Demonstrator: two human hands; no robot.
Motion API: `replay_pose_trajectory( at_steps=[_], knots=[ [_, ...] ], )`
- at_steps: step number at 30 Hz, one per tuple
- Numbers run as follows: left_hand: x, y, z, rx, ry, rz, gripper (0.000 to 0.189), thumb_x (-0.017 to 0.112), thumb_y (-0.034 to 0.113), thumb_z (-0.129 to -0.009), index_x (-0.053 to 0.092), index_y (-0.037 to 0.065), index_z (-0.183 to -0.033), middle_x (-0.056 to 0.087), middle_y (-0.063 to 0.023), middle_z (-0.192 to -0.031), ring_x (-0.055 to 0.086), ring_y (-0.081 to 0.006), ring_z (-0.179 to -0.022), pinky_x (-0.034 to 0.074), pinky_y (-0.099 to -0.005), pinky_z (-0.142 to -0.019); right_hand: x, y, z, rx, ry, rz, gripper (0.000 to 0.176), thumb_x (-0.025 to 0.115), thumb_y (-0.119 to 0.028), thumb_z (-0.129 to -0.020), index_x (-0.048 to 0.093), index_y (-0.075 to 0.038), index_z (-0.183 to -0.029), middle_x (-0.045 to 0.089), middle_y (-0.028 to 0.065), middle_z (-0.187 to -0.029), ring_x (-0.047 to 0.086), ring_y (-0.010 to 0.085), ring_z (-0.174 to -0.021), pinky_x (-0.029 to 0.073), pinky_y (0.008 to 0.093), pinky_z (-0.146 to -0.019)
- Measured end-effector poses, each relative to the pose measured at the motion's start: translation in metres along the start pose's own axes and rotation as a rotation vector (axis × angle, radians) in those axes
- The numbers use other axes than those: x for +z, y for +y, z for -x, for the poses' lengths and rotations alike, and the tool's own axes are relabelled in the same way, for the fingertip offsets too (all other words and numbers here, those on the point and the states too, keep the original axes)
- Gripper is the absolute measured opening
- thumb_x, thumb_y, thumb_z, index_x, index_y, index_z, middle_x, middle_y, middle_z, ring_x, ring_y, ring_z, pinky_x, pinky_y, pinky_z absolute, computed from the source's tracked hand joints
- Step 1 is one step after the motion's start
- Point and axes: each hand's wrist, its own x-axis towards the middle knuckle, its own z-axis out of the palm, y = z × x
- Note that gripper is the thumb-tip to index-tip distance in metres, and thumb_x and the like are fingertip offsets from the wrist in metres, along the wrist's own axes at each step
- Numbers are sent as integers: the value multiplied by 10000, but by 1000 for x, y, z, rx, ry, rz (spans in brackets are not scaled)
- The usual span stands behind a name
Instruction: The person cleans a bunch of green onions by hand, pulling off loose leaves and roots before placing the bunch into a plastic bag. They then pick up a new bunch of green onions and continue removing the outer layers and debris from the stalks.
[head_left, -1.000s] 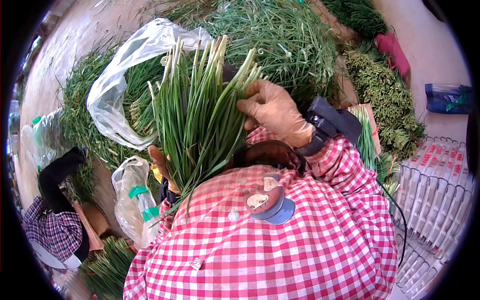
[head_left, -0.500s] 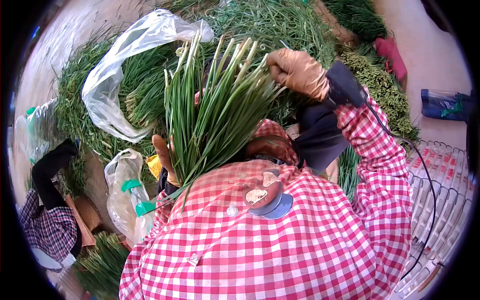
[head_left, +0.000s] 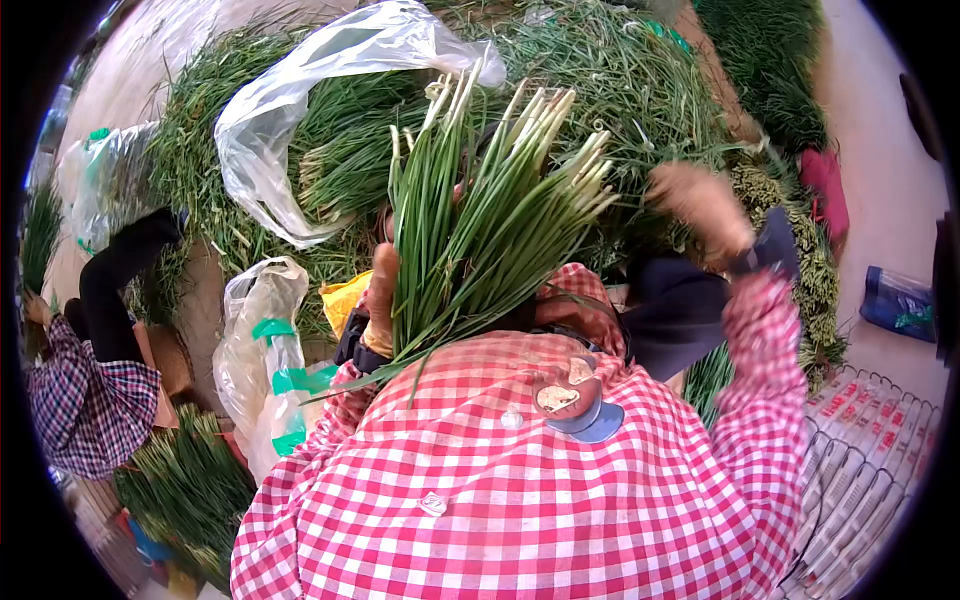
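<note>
A fanned bunch of long green stalks with pale ends is held upright in front of the checked shirt. My left hand, in a brown glove, grips it low on its left side, with the thumb pointing up and the other fingers hidden behind the stalks. To the right of the bunch, apart from it, my right hand is smeared by motion over loose green stalks; its fingers cannot be made out. A dark cuff sits at the right wrist.
A clear plastic bag lies across the heaped greens, and another with green tape lies at the left. A co-worker in a dark checked shirt sits at far left. At lower right is a wire-edged stack; a blue package lies above it.
My right hand has come away from the bunch's pale ends and moved right and down. My left hand still holds the bunch. The whole view has shifted, so most things appear further right.
</note>
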Motion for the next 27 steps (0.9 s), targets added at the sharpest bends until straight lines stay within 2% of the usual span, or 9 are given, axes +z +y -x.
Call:
replay_pose_trajectory(
  at_steps=[3, 6, 9, 15, 17, 19, 21, 24, 27],
  knots=[
    [36, 25, -9, -134, 96, -338, 636, 504, 360, -945, 282, 36, -1443, 384, -88, -1428, 410, -175, -1266, 368, -306, -1033, 73, -88, 32, 43, -720, -1194, 877, 437, -691, -835, 362, -23, -1397, 452, 184, -1374, 475, 293, -1225, 391, 361, -1023],
    [82, 16, -37, -22, -109, -811, 591, 588, 167, -917, 312, 21, -1419, 491, -108, -1327, 466, -214, -1211, 362, -326, -1022, 122, -102, 5, -198, -400, -1427, 768, 453, -586, -894, 324, -33, -1411, 515, 173, -1264, 517, 259, -1143, 418, 374, -989],
    [110, 21, -59, 166, -409, -2081, 886, 694, 282, -794, 166, 31, -1460, 354, -353, -1342, 424, -469, -1206, 383, -451, -989, 149, -99, -19, -300, -197, -1519, 706, 464, -531, -916, 331, -32, -1398, 546, 161, -1203, 539, 238, -1089, 436, 371, -957],
    [140, 43, -60, -77, -849, -1760, 822, 707, 385, -782, 322, 67, -1436, 273, -361, -1412, 239, -465, -1351, 233, -477, -1105, 139, -107, -17, -271, -159, -1494, 626, 484, -468, -922, 390, -19, -1348, 573, 135, -1132, 563, 208, -1008, 464, 349, -894],
    [139, 78, -62, -204, -814, -1412, 815, 748, 355, -726, 400, 72, -1406, 420, -225, -1399, 336, -352, -1345, 255, -414, -1104, 136, -109, -17, -273, -157, -1497, 599, 490, -447, -924, 410, -15, -1331, 583, 126, -1108, 571, 198, -982, 473, 342, -873],
    [125, 99, -46, -137, -200, -1098, 795, 722, 397, -733, 428, 36, -1378, 545, -152, -1294, 490, -279, -1223, 346, -387, -1051, 133, -111, -17, -275, -161, -1507, 573, 497, -426, -925, 430, -11, -1314, 592, 117, -1084, 579, 188, -955, 483, 334, -853],
    [110, 102, -63, 58, -137, -1210, 752, 689, 304, -754, 402, 24, -1391, 540, -161, -1278, 539, -223, -1142, 443, -372, -941, 130, -113, -17, -281, -173, -1520, 546, 503, -405, -927, 450, -6, -1297, 601, 108, -1060, 587, 178, -928, 492, 327, -832],
    [34, 52, -89, -397, -249, -938, 758, 688, 207, -737, 370, 19, -1399, 483, -112, -1340, 459, -228, -1234, 329, -350, -1064, 124, -114, -18, -279, -211, -1527, 508, 513, -374, -930, 479, 0, -1272, 615, 95, -1024, 599, 163, -888, 506, 315, -800],
    [28, 11, -78, -369, -315, -542, 940, 799, 200, -681, 269, 51, -1443, 446, -66, -1372, 426, -193, -1254, 312, -325, -1074, 102, -107, -21, -273, -256, -1514, 469, 523, -342, -933, 509, 7, -1246, 629, 82, -989, 611, 148, -848, 520, 304, -769]
  ],
)
